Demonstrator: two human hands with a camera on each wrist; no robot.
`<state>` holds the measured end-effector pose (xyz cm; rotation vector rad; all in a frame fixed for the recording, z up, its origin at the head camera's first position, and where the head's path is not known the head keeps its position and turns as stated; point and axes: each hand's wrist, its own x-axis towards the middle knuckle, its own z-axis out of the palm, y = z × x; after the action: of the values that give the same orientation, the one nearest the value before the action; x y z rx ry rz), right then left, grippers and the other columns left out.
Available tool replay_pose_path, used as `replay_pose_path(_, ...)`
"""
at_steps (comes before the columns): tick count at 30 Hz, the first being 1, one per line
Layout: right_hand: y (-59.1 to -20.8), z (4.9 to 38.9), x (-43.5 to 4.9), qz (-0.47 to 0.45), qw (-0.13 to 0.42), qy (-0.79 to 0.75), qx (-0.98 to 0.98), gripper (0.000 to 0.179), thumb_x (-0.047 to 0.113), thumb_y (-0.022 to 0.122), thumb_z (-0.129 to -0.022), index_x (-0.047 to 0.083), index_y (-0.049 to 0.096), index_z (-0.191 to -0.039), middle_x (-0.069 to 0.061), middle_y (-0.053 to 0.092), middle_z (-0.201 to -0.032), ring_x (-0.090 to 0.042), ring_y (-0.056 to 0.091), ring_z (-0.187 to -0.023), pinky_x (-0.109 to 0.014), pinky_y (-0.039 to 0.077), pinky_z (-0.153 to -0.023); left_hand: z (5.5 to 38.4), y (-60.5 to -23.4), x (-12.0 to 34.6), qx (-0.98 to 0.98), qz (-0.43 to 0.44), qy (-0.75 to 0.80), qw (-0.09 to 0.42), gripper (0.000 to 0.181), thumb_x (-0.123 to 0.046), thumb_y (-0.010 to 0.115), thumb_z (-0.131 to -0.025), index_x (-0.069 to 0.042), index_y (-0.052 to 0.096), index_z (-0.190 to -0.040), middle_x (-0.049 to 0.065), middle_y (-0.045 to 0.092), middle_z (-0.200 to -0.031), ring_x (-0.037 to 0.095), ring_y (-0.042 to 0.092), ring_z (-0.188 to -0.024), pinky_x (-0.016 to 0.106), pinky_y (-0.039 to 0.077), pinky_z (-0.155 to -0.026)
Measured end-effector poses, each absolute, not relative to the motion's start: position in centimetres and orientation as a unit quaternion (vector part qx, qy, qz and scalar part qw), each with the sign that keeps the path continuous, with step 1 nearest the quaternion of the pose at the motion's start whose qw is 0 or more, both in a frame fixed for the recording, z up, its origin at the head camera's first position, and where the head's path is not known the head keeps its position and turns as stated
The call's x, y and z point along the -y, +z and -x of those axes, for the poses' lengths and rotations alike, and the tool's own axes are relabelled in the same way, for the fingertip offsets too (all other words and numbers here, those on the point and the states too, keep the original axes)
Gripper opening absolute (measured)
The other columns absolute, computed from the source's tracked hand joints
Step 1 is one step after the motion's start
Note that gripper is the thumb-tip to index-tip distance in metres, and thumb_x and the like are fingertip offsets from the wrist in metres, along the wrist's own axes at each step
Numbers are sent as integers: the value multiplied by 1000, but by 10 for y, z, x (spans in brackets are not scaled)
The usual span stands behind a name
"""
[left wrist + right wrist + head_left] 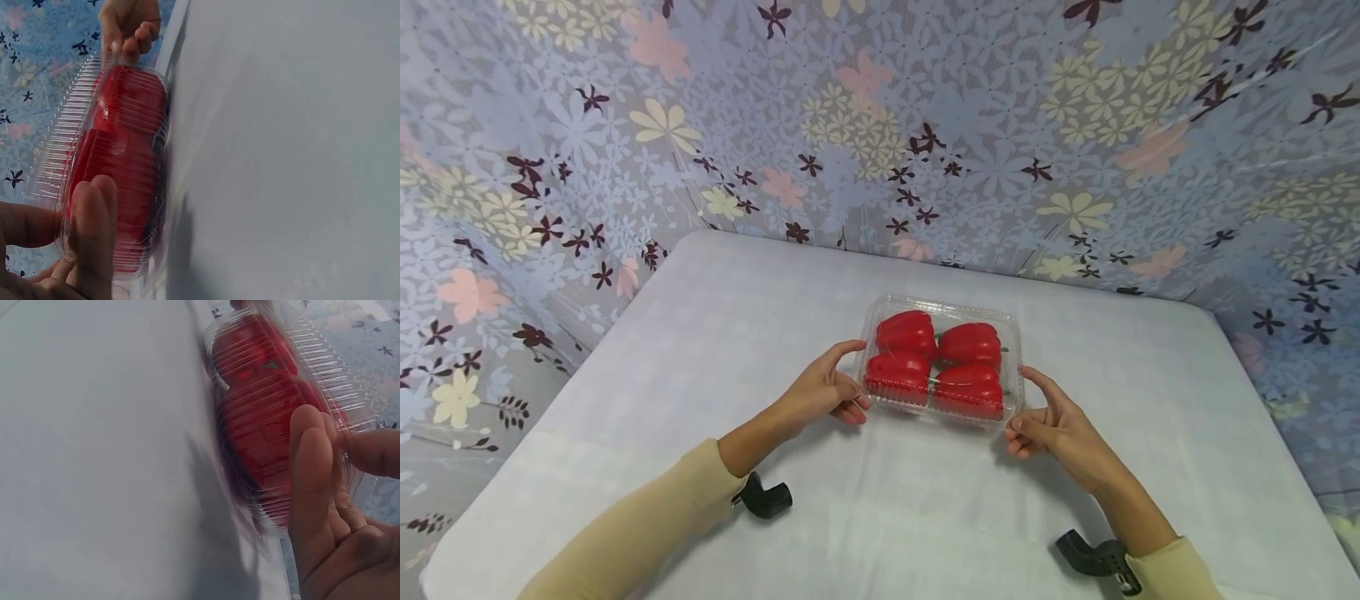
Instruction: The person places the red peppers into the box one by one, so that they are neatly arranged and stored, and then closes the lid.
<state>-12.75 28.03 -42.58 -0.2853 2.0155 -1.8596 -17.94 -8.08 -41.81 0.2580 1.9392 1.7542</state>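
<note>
A clear plastic clamshell box (955, 310) holds several red bell peppers (904, 335), laid in two rows with green stems showing. My left hand (826, 387) grips its left end, the index finger stretched along the side and the thumb at the near corner. At the opposite end my right hand (1063, 425) pinches the rim near the front right corner. In both wrist views, thumb and fingers press the ribbed lid edge (53, 140) from either side. The lid lies over the peppers, and the box sits low over the white tabletop with shadows beside it.
A white-covered table (752, 292) with rounded corners spreads around the box. Flower-patterned cloth (865, 125) hangs behind it and along both sides. Black curved wrist mounts (766, 498) stick out by the beige sleeves (647, 525).
</note>
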Motion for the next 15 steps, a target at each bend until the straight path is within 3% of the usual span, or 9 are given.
replay_pose_path(8,-425,124,-282,94,191,-644,-735,82,6,54,-100,5,-4,-158,4,76,-92,-11,74,-78,-28,62,-71,177,-420,81,-734,-100,626,244,67,0,50,-94,-19,29,-155,27,72,-102,16,69,-63,33,61,-65)
replay_pose_path(15,-418,119,-287,85,200,-594,-775,81,12,53,-101,13,-2,-160,11,76,-99,-15,74,-85,-31,62,-74,175,-422,85,-755,-106,603,234,68,-2,50,-92,-20,31,-155,24,71,-101,19,67,-65,30,58,-61)
